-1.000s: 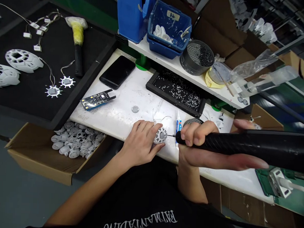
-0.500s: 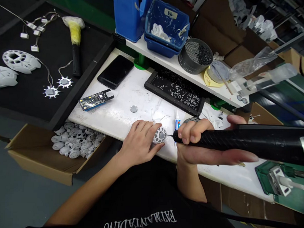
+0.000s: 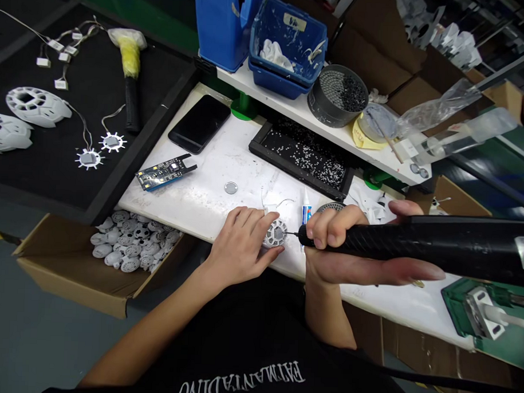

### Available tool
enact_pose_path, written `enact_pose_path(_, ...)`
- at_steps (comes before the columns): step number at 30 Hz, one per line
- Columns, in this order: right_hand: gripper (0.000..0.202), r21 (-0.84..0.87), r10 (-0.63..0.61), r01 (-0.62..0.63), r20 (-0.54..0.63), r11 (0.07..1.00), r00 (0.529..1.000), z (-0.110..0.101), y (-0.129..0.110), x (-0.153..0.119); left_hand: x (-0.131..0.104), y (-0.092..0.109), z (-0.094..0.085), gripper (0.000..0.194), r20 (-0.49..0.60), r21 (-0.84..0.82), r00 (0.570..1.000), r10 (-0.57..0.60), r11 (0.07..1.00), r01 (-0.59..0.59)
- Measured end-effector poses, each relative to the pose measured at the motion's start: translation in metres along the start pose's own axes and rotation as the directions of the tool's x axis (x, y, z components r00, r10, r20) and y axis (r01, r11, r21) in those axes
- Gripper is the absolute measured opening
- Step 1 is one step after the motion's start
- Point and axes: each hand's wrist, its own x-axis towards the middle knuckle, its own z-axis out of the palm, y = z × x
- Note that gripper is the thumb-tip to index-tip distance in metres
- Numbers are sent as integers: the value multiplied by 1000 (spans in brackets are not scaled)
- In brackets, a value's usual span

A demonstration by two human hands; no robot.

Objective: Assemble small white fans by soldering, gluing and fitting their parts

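Near the front edge of the white table, my left hand (image 3: 242,244) holds a round white slotted part (image 3: 276,233) between thumb and fingers. A grey square sits at the part's centre, and thin wires run out behind it. My right hand (image 3: 350,245) is wrapped round a black electric screwdriver (image 3: 415,239), which lies nearly level and points left. The screwdriver's thin bit meets the right rim of the round part. A small blue and white tube (image 3: 306,212) lies just behind the screwdriver's tip.
Behind are a black tray (image 3: 304,158) of small white pieces and a shelf (image 3: 286,103) with blue bins. A phone (image 3: 199,124), circuit board (image 3: 166,172) and metal disc (image 3: 231,187) lie left. A green fixture (image 3: 460,306) stands right; a carton (image 3: 74,276) sits lower left.
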Motion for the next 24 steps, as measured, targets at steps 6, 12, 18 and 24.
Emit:
enact_pose_path(6, 57, 85, -157, 155, 20, 984, 987, -1, -5, 6, -1, 1, 2, 63, -6, 13, 1000, -12, 1000, 12)
enact_pose_path(12, 58, -56, -252, 249, -74, 967, 965, -9, -15, 20, 15, 3, 1, 62, -37, 11, 995, -95, 995, 96)
enact_pose_path(18, 58, -57, -268, 263, -256, 963, 929, -16, -20, 31, 43, 4, 2, 67, -23, -40, 995, -92, 995, 91)
enact_pose_path(24, 58, -46, -302, 300, -257, 953, 918, -26, -25, 35, 45, 0, 2, 66, -1, -44, 999, -55, 998, 55)
